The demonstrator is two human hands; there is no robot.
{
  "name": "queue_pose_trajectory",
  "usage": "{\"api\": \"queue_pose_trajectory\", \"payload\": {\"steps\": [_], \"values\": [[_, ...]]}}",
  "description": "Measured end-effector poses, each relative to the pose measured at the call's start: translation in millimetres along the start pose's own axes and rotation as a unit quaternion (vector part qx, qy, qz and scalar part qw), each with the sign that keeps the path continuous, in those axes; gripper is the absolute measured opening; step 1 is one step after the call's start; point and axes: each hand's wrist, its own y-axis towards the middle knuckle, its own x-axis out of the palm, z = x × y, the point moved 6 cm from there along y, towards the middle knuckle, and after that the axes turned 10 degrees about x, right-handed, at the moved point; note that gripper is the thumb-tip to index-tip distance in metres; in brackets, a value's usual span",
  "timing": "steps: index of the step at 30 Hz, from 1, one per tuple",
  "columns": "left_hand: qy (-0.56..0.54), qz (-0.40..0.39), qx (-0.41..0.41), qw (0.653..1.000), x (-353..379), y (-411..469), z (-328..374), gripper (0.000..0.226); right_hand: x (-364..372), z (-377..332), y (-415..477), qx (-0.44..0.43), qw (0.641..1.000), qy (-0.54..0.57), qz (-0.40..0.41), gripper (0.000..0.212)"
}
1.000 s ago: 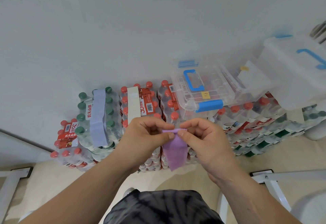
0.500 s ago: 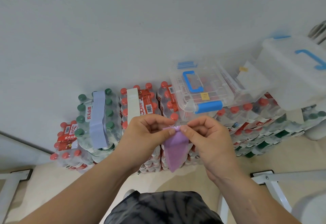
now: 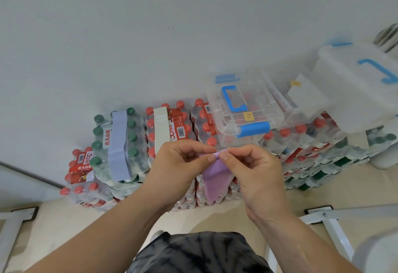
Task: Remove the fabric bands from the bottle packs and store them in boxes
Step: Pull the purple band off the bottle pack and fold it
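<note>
Purple band [image 3: 215, 178]: top edge bunched tighter; left hand [image 3: 178, 169], right hand [image 3: 256, 171] pinching it.

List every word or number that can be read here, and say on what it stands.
"农夫山泉": white label of the green-capped pack.
"农夫山", the rest cut off: red label of the lower left pack.
"30": red label of the pack under the white band.
Too small to read: the barcodes, the yellow sticker on the clear box.

Matt purple fabric band [image 3: 215, 181]
</note>
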Motion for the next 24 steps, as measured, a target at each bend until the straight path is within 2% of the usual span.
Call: {"api": "queue_pose_trajectory", "payload": {"steps": [4, 7, 13, 19, 24], "values": [[0.0, 0.021, 0.002, 1.0, -0.6, 0.9, 0.8, 0.012, 1.4, -2.6, 3.4, 0.003, 0.999, 0.031, -0.014, 0.016], [0.006, 0.044, 0.011, 0.999, -4.9, 4.8, 2.2, 0.015, 1.4, 0.9, 9.6, 0.032, 0.998, -0.023, -0.046, 0.035], [0.006, 0.061, 0.005, 0.998, -10.1, 11.3, 4.7, 0.021, 2.4, 4.3, 19.1, 0.045, 0.996, -0.057, -0.059, 0.041], [-0.023, 0.052, -0.007, 0.998, -8.3, 11.8, 8.0, 0.02, -0.5, -1.2, 21.6, 0.023, 0.997, -0.058, -0.055, 0.037], [-0.039, 0.027, 0.001, 0.999, -1.7, 12.2, 16.9, 0.027, -2.0, -5.8, 20.7, -0.002, 0.992, -0.088, -0.085, 0.017]]}}
